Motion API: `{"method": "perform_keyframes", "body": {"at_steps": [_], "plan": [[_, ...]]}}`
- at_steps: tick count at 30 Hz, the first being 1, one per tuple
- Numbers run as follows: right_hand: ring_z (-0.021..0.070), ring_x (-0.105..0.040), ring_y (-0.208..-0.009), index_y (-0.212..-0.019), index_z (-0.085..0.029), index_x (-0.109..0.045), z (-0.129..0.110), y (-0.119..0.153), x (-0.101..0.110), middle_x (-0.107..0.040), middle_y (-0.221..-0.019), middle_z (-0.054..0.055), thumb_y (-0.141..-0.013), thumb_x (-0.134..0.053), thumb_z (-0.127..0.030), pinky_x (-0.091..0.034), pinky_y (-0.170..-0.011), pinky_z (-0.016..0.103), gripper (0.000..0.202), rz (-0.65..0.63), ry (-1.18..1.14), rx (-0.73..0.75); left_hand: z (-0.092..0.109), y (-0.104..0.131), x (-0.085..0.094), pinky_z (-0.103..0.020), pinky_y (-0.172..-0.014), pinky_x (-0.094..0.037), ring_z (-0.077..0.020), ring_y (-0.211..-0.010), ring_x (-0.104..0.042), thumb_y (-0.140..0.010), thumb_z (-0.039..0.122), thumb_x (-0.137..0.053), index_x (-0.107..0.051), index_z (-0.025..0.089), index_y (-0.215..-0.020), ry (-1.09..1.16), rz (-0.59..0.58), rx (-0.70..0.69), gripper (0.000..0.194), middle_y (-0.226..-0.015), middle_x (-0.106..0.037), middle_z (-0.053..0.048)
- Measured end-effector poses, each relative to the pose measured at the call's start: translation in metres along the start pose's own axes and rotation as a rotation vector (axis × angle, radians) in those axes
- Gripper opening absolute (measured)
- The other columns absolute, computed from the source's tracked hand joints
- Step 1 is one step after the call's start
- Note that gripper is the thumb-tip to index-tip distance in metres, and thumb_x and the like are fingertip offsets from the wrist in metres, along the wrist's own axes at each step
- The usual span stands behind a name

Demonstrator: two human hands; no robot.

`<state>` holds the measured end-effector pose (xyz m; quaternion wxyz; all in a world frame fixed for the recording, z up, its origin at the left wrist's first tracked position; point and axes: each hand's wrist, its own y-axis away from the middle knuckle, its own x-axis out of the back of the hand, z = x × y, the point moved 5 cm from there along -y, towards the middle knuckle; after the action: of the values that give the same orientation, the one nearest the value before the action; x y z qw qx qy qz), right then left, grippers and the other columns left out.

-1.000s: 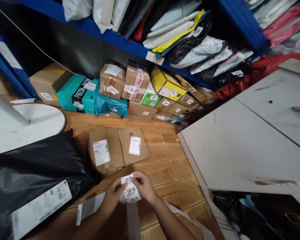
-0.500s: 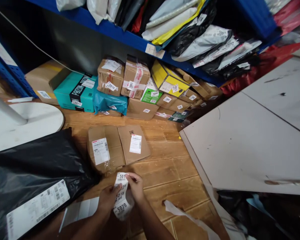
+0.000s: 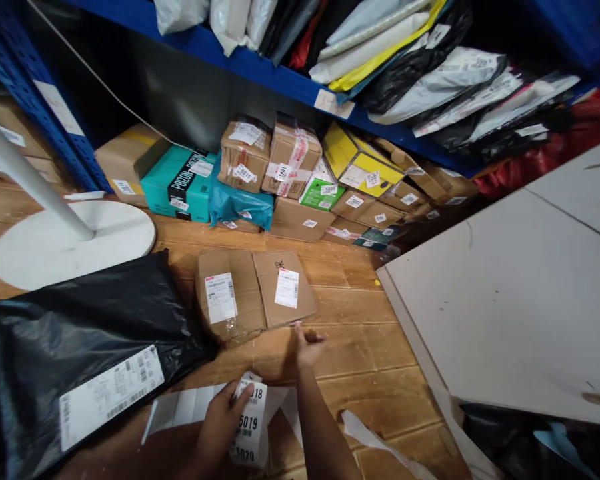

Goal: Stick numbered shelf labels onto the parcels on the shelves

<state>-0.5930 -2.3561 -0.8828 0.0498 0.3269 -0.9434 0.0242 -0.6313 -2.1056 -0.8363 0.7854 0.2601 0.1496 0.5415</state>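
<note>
A strip of white number labels (image 3: 250, 427), showing 5018, 5019 and 5020, is pinched in my left hand (image 3: 225, 420), thumb on its face. My right hand (image 3: 307, 347) is at the front edge of the right-hand cardboard box (image 3: 273, 307). A small whitish edge of a number label (image 3: 297, 324) shows at its fingertips; most of it is hidden. Beside that box sits another cardboard box (image 3: 250, 300) with a shipping label. Nearer on the left lies a large black plastic parcel (image 3: 110, 307) with a long white label.
Numbered cartons, among them a teal box (image 3: 180, 183) and a yellow box (image 3: 363, 160), line the bottom of the blue shelf (image 3: 260, 63). Bagged parcels fill the level above. A white round stand base (image 3: 115, 227) is at left, a white cabinet (image 3: 520, 287) at right. Backing paper (image 3: 375, 440) lies on the wooden floor.
My right hand has left the label strip and moved forward to the right-hand box. The strip's top label has come off, leaving 5018 uppermost. The view has shifted left.
</note>
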Motion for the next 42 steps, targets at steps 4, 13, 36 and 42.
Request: {"method": "perform_keyframes", "body": {"at_steps": [4,13,36,42], "plan": [[0.0155,-0.052,-0.062,-0.062,-0.019,-0.055,-0.015,0.006,-0.005,-0.057,-0.06,-0.002,-0.056,-0.073,-0.05,-0.046,-0.068,0.033,0.037,-0.016,0.042,-0.033,0.006,-0.001,0.013,-0.025,-0.053,-0.039,-0.0156,-0.056,-0.049,-0.066,0.065,-0.055,-0.057,0.019,-0.066,0.12,0.048,-0.031,0.045,-0.056,-0.055,0.002],[0.0174,-0.061,-0.064,-0.078,-0.018,-0.071,-0.05,0.135,-0.065,-0.069,-0.07,0.005,-0.064,-0.073,-0.053,-0.049,-0.064,0.03,0.038,-0.686,-0.032,-0.285,0.012,0.001,0.032,-0.025,-0.052,-0.037,-0.0143,-0.054,-0.046,-0.061,0.072,-0.055,-0.054,0.019,-0.06,0.216,0.205,-0.049,0.053,-0.052,-0.051,0.003],[0.0206,-0.056,-0.077,-0.085,-0.019,-0.061,-0.035,0.104,-0.081,-0.062,-0.085,0.008,-0.077,-0.057,-0.052,-0.046,-0.074,0.033,0.035,-0.176,0.244,0.078,-0.024,0.029,0.029,-0.028,-0.056,-0.043,-0.0204,-0.061,-0.062,-0.07,0.059,-0.052,-0.061,0.019,-0.067,0.079,0.014,0.069,0.041,-0.065,-0.07,-0.004],[0.0207,-0.052,-0.073,-0.066,-0.022,-0.055,-0.035,0.109,-0.088,-0.057,-0.07,0.004,-0.077,-0.06,-0.05,-0.043,-0.074,0.034,0.031,-0.366,0.453,0.324,-0.019,0.031,0.048,-0.027,-0.057,-0.044,-0.0211,-0.064,-0.063,-0.069,0.058,-0.056,-0.063,0.018,-0.068,0.071,0.005,0.052,0.041,-0.07,-0.072,-0.006]]}}
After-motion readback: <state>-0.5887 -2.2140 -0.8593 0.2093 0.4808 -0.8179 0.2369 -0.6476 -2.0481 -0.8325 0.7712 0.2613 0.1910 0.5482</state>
